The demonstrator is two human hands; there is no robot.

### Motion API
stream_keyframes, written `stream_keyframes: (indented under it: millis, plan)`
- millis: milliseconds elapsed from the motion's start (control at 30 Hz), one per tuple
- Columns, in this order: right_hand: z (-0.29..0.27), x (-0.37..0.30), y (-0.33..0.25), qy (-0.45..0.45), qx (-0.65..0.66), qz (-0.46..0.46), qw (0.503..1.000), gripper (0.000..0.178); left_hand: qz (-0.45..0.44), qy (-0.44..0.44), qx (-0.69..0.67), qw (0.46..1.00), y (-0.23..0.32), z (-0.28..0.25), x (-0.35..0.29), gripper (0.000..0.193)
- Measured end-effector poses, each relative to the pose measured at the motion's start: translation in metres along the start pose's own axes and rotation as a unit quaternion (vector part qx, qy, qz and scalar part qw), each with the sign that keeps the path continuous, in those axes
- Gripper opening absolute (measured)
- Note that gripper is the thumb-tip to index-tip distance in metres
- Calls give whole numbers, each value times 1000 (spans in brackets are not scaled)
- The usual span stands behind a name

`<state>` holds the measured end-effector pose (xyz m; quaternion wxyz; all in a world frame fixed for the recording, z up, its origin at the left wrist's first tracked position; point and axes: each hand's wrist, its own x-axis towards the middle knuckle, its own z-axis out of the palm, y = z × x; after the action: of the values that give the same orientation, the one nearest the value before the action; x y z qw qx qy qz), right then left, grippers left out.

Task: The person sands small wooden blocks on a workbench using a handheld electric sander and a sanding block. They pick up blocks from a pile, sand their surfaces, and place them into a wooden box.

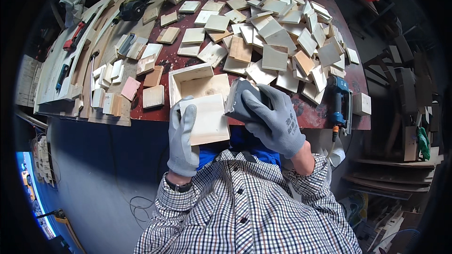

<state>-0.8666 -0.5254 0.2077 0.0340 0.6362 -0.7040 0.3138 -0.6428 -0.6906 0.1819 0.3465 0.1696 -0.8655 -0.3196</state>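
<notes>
My left hand (182, 134), in a grey glove, grips a pale square wooden piece (207, 113) by its left side, thumb on its face. A lower strip along the near edge lies at an angle to that face. In my gloved right hand (278, 120) is a dark grey sanding block (242, 99), its layered edge close to the right edge of the wooden piece. Whether the two touch, I cannot tell. Just behind, at the table's front edge, sits an open wooden box (190, 74), partly hidden by the piece I hold.
Many loose wooden squares (275, 57) are heaped on the dark red table (172, 61). A blue air tool (338, 106) with a hose lies at the right front edge. Wood offcuts (112, 103), a red-handled tool (73, 42) and a black power tool (135, 8) are on the left.
</notes>
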Motion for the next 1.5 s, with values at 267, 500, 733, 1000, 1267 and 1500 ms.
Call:
stream_keyframes:
  millis: [267, 500, 733, 1000, 1267, 1500]
  plan:
    - [-9, 31, -48, 32, 21, -60, 997, 65, -45, -22, 85, 995, -5, 6, 3, 59]
    - [-4, -20, 2, -23, -95, 23, 995, 66, -80, 26, -3, 996, -13, 1, -3, 67]
    - [-1, -1, -33, 195, 50, 48, 978, 87, -26, -8, 72, 997, -20, 18, 2, 78]
    - [25, 18, -63, 181, -10, 17, 983, 73, -300, 94, -497, 809, 1, 42, 0, 50]
    - [27, -28, -17, 190, 41, 79, 978, 82, -349, 195, -486, 777, -6, 22, 11, 58]
    - [28, 14, -58, 145, 31, -19, 989, 69, -231, 97, -222, 942, 21, 24, 12, 55]
